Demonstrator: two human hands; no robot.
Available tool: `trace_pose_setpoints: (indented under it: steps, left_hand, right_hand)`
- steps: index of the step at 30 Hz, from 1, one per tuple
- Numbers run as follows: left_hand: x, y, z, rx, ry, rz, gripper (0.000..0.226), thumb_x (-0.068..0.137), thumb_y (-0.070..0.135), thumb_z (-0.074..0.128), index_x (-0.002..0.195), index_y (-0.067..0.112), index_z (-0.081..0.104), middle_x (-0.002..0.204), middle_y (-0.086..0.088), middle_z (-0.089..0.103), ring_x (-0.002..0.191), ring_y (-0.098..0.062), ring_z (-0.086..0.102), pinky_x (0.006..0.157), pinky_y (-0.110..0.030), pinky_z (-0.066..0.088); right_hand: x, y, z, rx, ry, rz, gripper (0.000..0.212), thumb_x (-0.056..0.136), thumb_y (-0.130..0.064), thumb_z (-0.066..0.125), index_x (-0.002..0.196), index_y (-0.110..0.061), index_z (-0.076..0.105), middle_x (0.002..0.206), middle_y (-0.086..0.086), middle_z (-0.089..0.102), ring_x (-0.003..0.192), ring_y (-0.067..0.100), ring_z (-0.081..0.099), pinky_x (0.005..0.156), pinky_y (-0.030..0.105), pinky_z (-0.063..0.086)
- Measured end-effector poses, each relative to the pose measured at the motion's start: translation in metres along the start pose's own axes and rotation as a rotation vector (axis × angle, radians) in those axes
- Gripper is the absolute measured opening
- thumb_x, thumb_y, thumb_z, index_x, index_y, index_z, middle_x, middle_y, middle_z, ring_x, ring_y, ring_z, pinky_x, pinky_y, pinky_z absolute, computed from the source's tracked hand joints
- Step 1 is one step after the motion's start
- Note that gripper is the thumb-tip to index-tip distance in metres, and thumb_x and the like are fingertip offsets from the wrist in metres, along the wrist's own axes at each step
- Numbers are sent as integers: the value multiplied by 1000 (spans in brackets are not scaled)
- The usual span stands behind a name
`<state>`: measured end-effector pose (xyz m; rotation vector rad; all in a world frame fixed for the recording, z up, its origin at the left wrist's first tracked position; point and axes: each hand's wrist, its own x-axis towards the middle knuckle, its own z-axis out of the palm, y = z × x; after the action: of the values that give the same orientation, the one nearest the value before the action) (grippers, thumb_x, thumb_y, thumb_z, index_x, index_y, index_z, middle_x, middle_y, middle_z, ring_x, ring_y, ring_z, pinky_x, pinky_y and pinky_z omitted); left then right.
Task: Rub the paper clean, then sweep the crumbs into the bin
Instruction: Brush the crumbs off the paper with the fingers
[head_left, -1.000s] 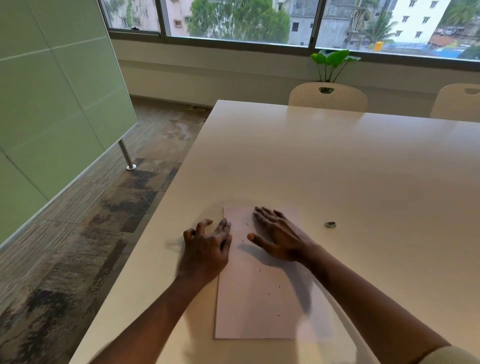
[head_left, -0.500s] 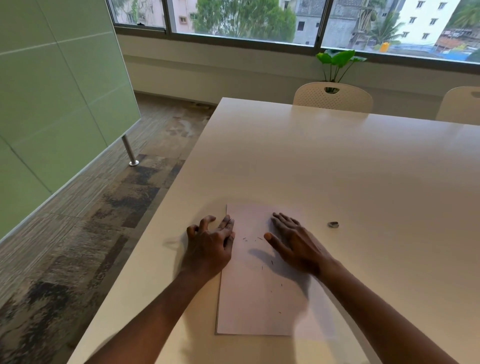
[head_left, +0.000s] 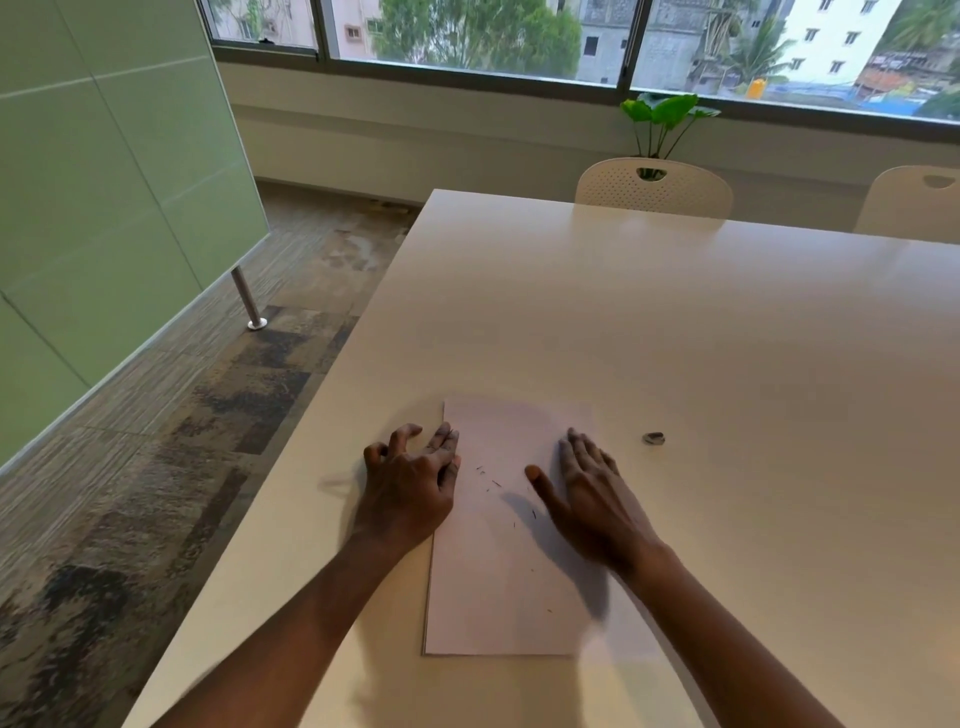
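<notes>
Soft daylight from windows along top of frame; pale sheen on upper counter. Diffuse shadow across paper, lower centre. Motion blur lower centre and lower right. Wide-angle bending at edges.

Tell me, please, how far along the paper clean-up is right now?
Rubbing looks done: the eraser lies apart on the table, right of the paper, and I see no marks. In hand: the left hand rests at the sheet's left edge, the right hand flat on it, crumbs between them. Left: sweeping crumbs away; no bin is in view.
</notes>
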<state>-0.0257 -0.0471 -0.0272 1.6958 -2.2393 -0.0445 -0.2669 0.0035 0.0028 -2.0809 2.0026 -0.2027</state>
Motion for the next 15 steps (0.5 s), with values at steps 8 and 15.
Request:
trace_pose_setpoints:
  steps: [8,15]
  left_hand:
    - [-1,1,-2,3,-6,7,48,97,45,37,135,29,61,144,13,57,131,-22,45,95,-44,32]
    - [0,0,1,3,4,-3,47,97,45,39,134,30,63,141,13,59,131,-22,46,94,-45,33]
  right_hand:
    - [-28,-30,19,64,-14,-232,90,92,-81,6,158,-20,6,163,-3,-2,151,9,1,118,25,-4]
    - [-44,-21,12,-79,-12,74,106,84,-84,-9,157,-8,-3,165,11,-8,153,22,-5,121,35,-8]
